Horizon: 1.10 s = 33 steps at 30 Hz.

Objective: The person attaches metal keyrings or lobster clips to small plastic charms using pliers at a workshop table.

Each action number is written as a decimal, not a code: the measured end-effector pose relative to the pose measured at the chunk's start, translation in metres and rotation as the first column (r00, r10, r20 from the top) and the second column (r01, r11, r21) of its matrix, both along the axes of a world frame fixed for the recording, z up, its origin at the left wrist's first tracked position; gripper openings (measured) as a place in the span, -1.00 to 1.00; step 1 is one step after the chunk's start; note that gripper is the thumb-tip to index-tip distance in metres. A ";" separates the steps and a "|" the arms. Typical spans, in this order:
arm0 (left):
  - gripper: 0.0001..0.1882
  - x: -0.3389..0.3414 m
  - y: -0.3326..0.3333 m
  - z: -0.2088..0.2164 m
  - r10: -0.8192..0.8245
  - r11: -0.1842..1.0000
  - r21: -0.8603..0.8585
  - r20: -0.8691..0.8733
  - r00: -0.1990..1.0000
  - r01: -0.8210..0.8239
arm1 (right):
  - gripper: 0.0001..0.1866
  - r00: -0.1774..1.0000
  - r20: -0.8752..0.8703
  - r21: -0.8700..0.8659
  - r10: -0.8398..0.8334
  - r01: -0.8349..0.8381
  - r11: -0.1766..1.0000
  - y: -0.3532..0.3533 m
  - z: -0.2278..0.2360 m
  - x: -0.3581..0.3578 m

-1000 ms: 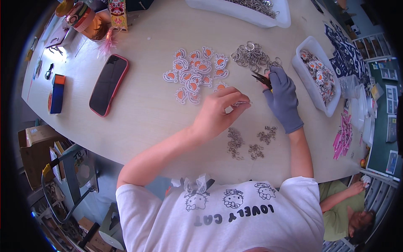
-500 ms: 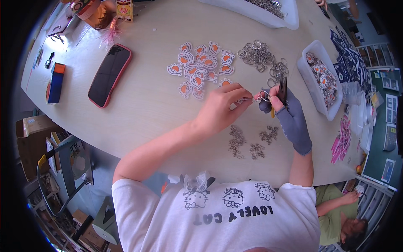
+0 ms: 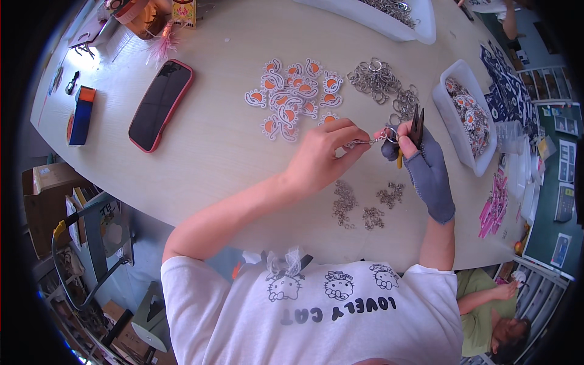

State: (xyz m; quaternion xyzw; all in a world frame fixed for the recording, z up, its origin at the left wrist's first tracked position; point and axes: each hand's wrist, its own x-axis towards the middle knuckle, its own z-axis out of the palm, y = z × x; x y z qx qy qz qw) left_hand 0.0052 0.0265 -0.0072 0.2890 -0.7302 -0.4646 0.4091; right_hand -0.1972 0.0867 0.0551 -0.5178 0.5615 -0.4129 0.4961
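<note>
Bench (image 3: 201,182) looking smooth, pale, wood-like, catching glare at upper left of frame. Loose key rings (image 3: 372,82), upper right of centre, gleaming as bare metal. Chain (image 3: 379,138) near centre glinting, metallic. Pliers (image 3: 417,129) showing dark metal. Glove (image 3: 433,176) looking like matt grey cloth. Sun charms (image 3: 289,100), upper centre, looking smooth, plastic-like. Bin (image 3: 460,135) at right showing smooth white plastic. Phone screen (image 3: 159,106) looking glossy.

To your left, a red-cased phone (image 3: 161,104) is lying near a blue-and-orange box (image 3: 82,118) and a pink tassel (image 3: 164,45).
</note>
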 end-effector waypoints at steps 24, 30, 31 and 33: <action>-0.77 0.005 -0.003 0.012 0.049 0.908 -0.387 -0.281 0.958 -0.160 | -0.62 0.459 -0.856 -0.411 -0.237 -0.328 0.850 0.019 0.009 0.030; -0.78 0.008 0.000 0.014 0.019 0.896 -0.418 -0.305 0.952 -0.152 | -0.59 0.358 -0.898 -0.375 -0.257 -0.315 0.872 0.027 0.011 0.037; -0.81 0.010 0.001 0.014 0.015 0.896 -0.421 -0.292 0.956 -0.143 | -0.59 0.359 -0.897 -0.377 -0.259 -0.312 0.872 0.027 0.012 0.038; -0.81 0.010 0.001 0.013 0.011 0.898 -0.418 -0.293 0.956 -0.138 | -0.59 0.357 -0.897 -0.379 -0.262 -0.314 0.870 0.027 0.013 0.041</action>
